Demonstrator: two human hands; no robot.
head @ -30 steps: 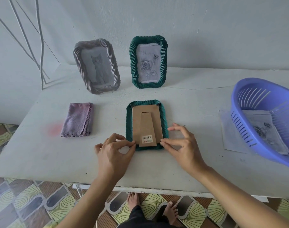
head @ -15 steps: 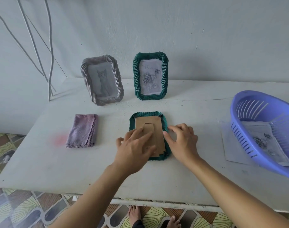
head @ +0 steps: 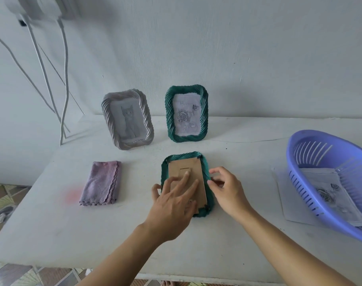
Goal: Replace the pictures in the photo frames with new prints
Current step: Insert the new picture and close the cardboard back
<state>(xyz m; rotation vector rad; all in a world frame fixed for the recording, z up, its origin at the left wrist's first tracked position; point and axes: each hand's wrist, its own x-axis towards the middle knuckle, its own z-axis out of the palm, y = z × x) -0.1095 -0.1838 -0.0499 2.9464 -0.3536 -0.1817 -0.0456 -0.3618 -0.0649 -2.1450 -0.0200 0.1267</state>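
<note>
Photo frame, green, ribbed border (head: 209,195): lies face-down near the front middle of the white table (head: 52,223), its brown cardboard backing (head: 188,165) facing up, a short slot visible toward the 12 o'clock end. Left hand (head: 172,205): laid flat on the backing, fingers spread and extended toward 12 o'clock, thumb over the frame's 9 o'clock border; pressing, not gripping anything. Right hand (head: 229,190): at the frame's 3 o'clock border, thumb and fingertips pinched at the edge where the backing meets the border; whether they hold a tab or only the rim cannot be told. Second green frame (head: 186,114): upright at 12 o'clock from the flat one, well apart, showing a grey print of roses. Grey frame (head: 128,121): upright, tilted back, at 11 o'clock, beside the second green frame, showing a grey print of a cat. Purple cloth (head: 101,183): folded, at 9 o'clock from the flat frame, apart from it. Blue slotted basket (head: 299,162): at 3 o'clock near the table's right edge, tipped, resting on loose sheets; a rose print (head: 328,193) lies inside it. White cables (head: 64,79): hang down the wall at 10 o'clock.
</note>
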